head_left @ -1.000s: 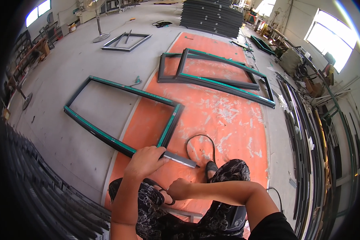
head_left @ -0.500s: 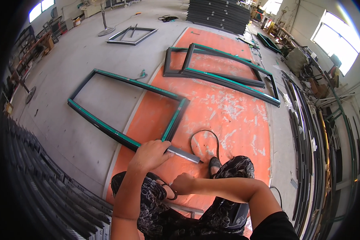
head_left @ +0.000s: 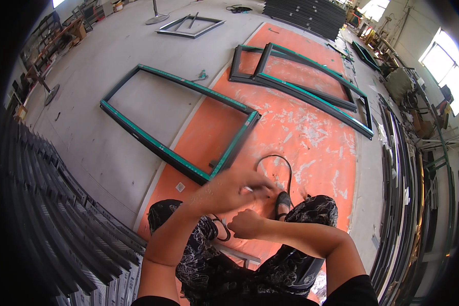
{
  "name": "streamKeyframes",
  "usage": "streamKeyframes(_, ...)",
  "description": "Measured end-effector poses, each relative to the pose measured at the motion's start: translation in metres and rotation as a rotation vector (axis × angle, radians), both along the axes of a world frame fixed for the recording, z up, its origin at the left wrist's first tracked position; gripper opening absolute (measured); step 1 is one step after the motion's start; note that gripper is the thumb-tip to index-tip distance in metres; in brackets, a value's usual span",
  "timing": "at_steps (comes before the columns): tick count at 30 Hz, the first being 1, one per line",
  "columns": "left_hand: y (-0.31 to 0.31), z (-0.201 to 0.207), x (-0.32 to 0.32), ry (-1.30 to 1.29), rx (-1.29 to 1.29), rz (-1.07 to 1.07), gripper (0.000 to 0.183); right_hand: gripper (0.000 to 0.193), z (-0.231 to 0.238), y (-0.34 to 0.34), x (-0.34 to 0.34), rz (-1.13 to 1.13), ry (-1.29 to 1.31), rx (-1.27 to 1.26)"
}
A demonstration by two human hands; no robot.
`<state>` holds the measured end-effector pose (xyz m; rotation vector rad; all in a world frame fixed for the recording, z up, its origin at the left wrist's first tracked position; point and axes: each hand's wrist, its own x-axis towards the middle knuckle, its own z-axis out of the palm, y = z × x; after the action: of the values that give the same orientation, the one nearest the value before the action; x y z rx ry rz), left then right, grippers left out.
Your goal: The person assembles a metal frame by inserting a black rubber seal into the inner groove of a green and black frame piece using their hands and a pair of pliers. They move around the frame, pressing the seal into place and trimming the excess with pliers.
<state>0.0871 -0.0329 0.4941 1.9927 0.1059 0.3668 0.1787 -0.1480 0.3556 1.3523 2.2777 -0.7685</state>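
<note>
My left hand (head_left: 234, 189) is held near the closest corner of a dark window frame (head_left: 160, 148) with green strips along its faces. Motion smears its fingers, and a small pale spot shows among them; whether they grip anything I cannot tell. The frame lies partly on an orange floor sheet (head_left: 311, 171), partly on grey floor. Between my knees, my right hand (head_left: 246, 224) is closed in a fist, knuckles outward, and whatever is inside it is hidden. A black cord (head_left: 289, 166) loops on the sheet beside my shoe (head_left: 283, 202).
Two more green-striped frames (head_left: 311, 102) overlap farther up the sheet. Dark profiles (head_left: 51, 214) are stacked close at my left, and long bars (head_left: 392, 173) line the right side. A grey frame (head_left: 176, 35) and a tall dark stack (head_left: 303, 18) lie at the back.
My left hand has left the frame's corner and swung right, toward my right hand. The short grey bar that stuck out under it no longer shows. The whole view has shifted slightly.
</note>
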Motion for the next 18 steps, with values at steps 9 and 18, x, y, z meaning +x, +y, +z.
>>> streamKeyframes(9,-0.042,0.078,-0.013,-0.536,-0.193,-1.004,0.028,0.027,0.002,-0.004,0.001,-0.051,-0.004,-0.036)
streamKeyframes(18,-0.046,0.07,-0.06,-0.729,-0.858,-0.573,0.009,0.025,0.009,-0.004,0.013,-0.065,0.022,-0.003)
